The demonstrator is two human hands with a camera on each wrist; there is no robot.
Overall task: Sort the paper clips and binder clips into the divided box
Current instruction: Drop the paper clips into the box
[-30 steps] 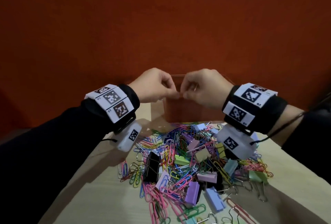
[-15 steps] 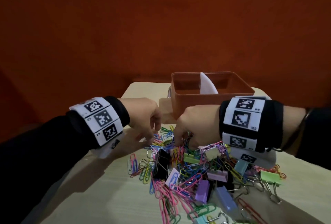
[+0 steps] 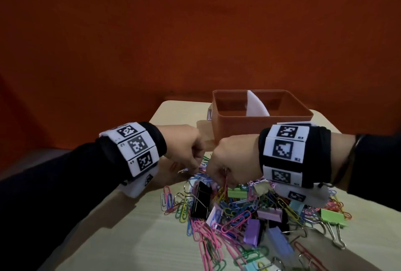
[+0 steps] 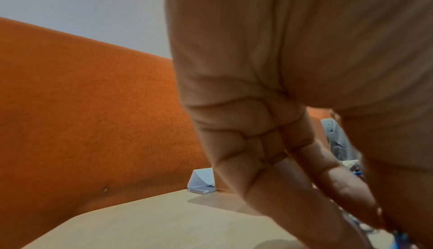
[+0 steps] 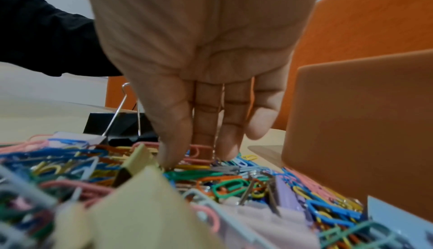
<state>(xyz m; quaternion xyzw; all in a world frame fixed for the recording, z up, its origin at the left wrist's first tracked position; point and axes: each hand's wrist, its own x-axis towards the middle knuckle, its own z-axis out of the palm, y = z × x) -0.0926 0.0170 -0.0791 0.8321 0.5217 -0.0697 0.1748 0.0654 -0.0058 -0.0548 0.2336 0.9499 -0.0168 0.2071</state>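
Note:
The orange divided box stands at the table's far side, with a white divider across its middle. A heap of coloured paper clips and binder clips lies in front of it. My left hand reaches down to the heap's far left edge; in the left wrist view its fingers meet the thumb over blue paper clips, blurred. My right hand is beside it, thumb and fingers pinching a pink paper clip. The box wall is just to its right.
A black binder clip lies at the heap's left, with purple and green binder clips nearer me. A small pale object sits against the box's left side. An orange partition backs the wooden table.
Both hands came down from over the box to the near heap. They now dig into the clips, closer together than half a second ago.

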